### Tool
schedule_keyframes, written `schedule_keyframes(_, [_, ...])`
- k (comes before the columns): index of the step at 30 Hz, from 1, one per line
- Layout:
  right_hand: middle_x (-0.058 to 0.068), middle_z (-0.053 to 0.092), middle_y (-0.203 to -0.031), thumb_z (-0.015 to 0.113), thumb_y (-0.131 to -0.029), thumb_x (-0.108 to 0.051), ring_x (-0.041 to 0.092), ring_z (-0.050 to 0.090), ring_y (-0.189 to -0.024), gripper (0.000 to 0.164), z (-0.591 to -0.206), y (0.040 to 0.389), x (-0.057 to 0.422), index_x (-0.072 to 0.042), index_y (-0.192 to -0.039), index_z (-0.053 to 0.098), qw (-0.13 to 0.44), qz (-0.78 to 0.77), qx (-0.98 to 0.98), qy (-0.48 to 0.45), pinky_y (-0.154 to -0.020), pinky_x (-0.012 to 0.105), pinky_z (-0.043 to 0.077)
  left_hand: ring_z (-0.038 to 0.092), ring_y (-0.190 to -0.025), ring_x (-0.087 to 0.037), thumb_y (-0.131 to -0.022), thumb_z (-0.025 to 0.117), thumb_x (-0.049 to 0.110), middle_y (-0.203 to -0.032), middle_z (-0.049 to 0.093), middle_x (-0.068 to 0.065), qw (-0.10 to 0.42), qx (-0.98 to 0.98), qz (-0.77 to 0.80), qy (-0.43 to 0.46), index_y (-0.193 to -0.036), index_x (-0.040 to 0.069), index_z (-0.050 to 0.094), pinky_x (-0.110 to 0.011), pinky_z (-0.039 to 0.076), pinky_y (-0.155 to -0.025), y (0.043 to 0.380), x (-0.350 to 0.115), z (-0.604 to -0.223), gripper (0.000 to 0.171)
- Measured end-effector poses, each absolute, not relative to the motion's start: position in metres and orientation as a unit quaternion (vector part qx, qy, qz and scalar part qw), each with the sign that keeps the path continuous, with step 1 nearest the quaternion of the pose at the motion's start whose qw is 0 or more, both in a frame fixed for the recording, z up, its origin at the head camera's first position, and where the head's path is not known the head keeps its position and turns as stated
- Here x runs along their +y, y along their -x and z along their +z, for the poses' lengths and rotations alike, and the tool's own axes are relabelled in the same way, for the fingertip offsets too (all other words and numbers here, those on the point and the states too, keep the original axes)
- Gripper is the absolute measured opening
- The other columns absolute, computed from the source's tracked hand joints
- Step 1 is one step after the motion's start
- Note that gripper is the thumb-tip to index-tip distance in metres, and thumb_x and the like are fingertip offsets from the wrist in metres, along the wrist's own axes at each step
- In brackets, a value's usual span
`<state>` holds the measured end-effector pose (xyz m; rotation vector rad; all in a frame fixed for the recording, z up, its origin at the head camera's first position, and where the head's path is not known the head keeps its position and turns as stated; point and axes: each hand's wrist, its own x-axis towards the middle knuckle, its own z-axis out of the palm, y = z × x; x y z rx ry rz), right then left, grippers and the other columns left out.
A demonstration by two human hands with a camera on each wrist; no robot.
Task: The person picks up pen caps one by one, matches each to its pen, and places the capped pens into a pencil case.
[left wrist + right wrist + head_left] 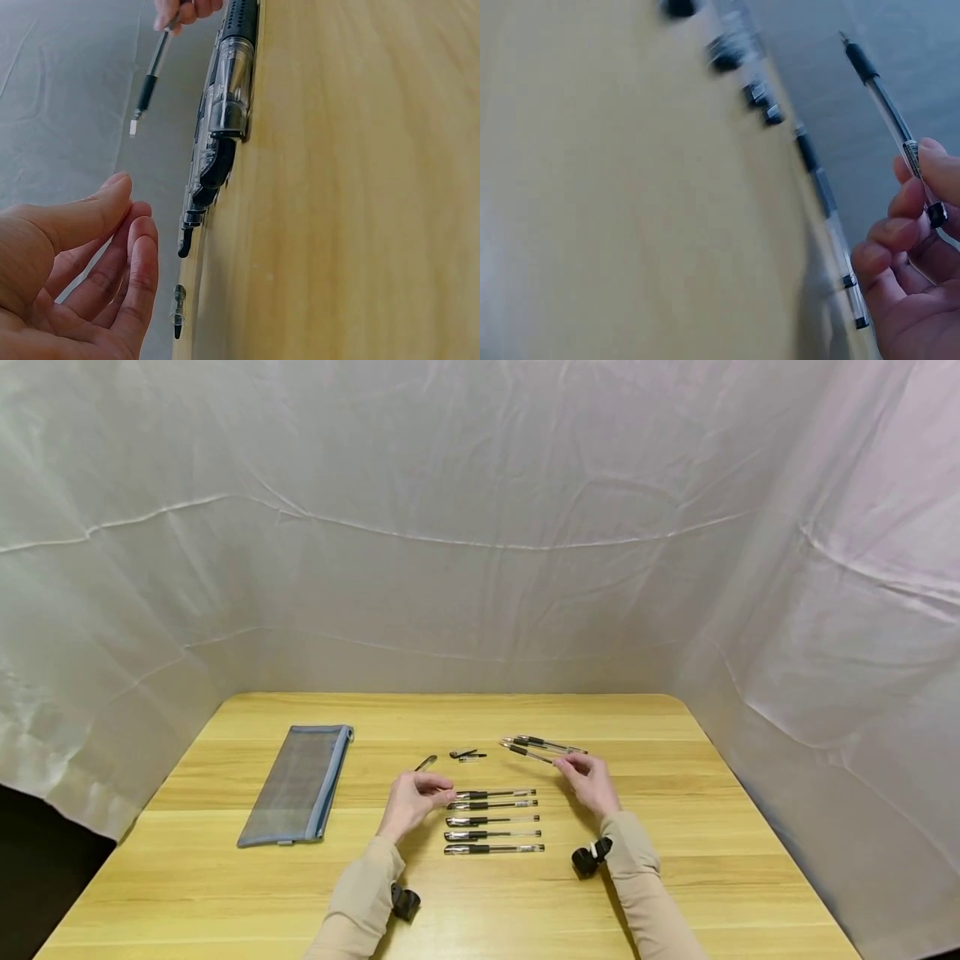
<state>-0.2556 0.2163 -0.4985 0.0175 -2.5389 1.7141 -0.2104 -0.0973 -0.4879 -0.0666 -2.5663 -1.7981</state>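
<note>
My right hand (591,783) pinches an uncapped black gel pen (889,109) near its tail end, tip pointing away from the fingers. The pen is raised off the table. My left hand (414,802) hovers beside the cap end of the top pen (495,793) in a row of several capped pens. Its thumb and fingers (139,277) are bent loosely toward each other, with nothing visible between them. Beyond the left hand lies a dark slim piece (426,763), partly hidden. Loose pen caps (472,758) lie further back, near more uncapped pens (551,744).
A grey mesh zip pouch (296,785) with blue edging lies flat at the left of the wooden table (187,877). Pale curtains (480,585) surround the table's back and sides. A small black camera is strapped at each wrist.
</note>
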Motion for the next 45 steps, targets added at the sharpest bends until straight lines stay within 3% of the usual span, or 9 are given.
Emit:
schedule_keyframes(4, [0.005, 0.069, -0.081, 0.071, -0.094, -0.014, 0.007, 0.056, -0.060, 0.031, -0.495, 0.254, 0.217, 0.007, -0.116, 0.068, 0.007, 0.662, -0.748, 0.037, -0.054, 0.018, 0.048, 0.069, -0.074, -0.011, -0.081, 0.081, 0.004, -0.092, 0.078, -0.015, -0.003, -0.811, -0.584, 0.015, -0.097, -0.002, 0.077, -0.023, 0.057, -0.071, 0.211, -0.098, -0.489, 0.017])
schedule_keyframes(10, [0.005, 0.076, -0.087, 0.077, -0.087, -0.009, 0.008, 0.063, -0.064, 0.011, -0.493, 0.252, 0.218, -0.010, -0.097, 0.073, 0.014, 0.739, -0.671, 0.056, -0.061, 0.021, 0.056, 0.069, -0.077, -0.011, -0.082, 0.080, 0.005, -0.094, 0.078, -0.013, -0.013, -0.801, -0.599, -0.001, -0.099, -0.001, 0.077, -0.025, 0.057, -0.077, 0.212, -0.098, -0.489, 0.018])
schedule_keyframes(13, [0.002, 0.076, -0.086, 0.077, -0.086, -0.006, 0.009, 0.063, -0.065, 0.010, -0.494, 0.251, 0.219, -0.014, -0.092, 0.075, 0.016, 0.766, -0.640, 0.057, -0.062, 0.021, 0.057, 0.069, -0.079, -0.012, -0.083, 0.080, 0.005, -0.096, 0.078, -0.013, -0.007, -0.805, -0.593, -0.002, -0.099, -0.001, 0.077, -0.025, 0.057, -0.077, 0.214, -0.099, -0.489, 0.018])
schedule_keyframes(17, [-0.001, 0.074, -0.084, 0.075, -0.087, -0.002, 0.009, 0.064, -0.066, 0.010, -0.494, 0.250, 0.221, -0.009, -0.095, 0.076, 0.014, 0.787, -0.614, 0.054, -0.064, 0.022, 0.059, 0.069, -0.080, -0.013, -0.084, 0.079, 0.004, -0.097, 0.078, -0.014, 0.001, -0.808, -0.589, -0.006, -0.099, 0.000, 0.077, -0.024, 0.056, -0.077, 0.220, -0.099, -0.491, 0.016])
schedule_keyframes(27, [0.007, 0.075, -0.086, 0.062, -0.096, 0.002, 0.013, 0.069, -0.074, 0.019, -0.500, 0.250, 0.228, 0.006, -0.113, 0.070, -0.016, 0.824, -0.567, 0.008, -0.074, 0.026, 0.062, 0.070, -0.089, -0.019, -0.085, 0.078, 0.006, -0.102, 0.077, -0.015, 0.015, -0.815, -0.578, -0.021, -0.103, 0.000, 0.076, -0.037, 0.058, -0.089, 0.235, -0.095, -0.490, 0.019])
schedule_keyframes(32, [0.003, 0.076, -0.082, 0.059, -0.097, 0.004, 0.012, 0.070, -0.075, 0.015, -0.503, 0.250, 0.230, -0.001, -0.104, 0.071, -0.009, 0.829, -0.560, 0.001, -0.073, 0.026, 0.062, 0.069, -0.092, -0.022, -0.087, 0.077, 0.008, -0.104, 0.076, -0.014, 0.017, -0.827, -0.562, -0.021, -0.106, 0.002, 0.076, -0.038, 0.058, -0.088, 0.243, -0.090, -0.488, 0.020])
schedule_keyframes(39, [0.001, 0.077, -0.081, 0.062, -0.096, 0.003, 0.012, 0.073, -0.077, 0.015, -0.505, 0.249, 0.231, -0.007, -0.097, 0.073, 0.004, 0.829, -0.558, 0.004, -0.073, 0.026, 0.063, 0.068, -0.089, -0.021, -0.089, 0.076, 0.007, -0.104, 0.076, -0.015, 0.012, -0.837, -0.546, -0.009, -0.108, 0.003, 0.076, -0.029, 0.056, -0.075, 0.256, -0.083, -0.486, 0.020])
schedule_keyframes(45, [0.002, 0.077, -0.080, 0.063, -0.095, 0.002, 0.013, 0.073, -0.076, 0.015, -0.506, 0.249, 0.230, 0.005, -0.108, 0.070, 0.013, 0.822, -0.569, 0.013, -0.073, 0.027, 0.063, 0.068, -0.086, -0.020, -0.087, 0.077, 0.005, -0.106, 0.076, -0.015, 0.008, -0.847, -0.532, 0.008, -0.107, 0.003, 0.077, -0.027, 0.055, -0.071, 0.265, -0.078, -0.484, 0.020])
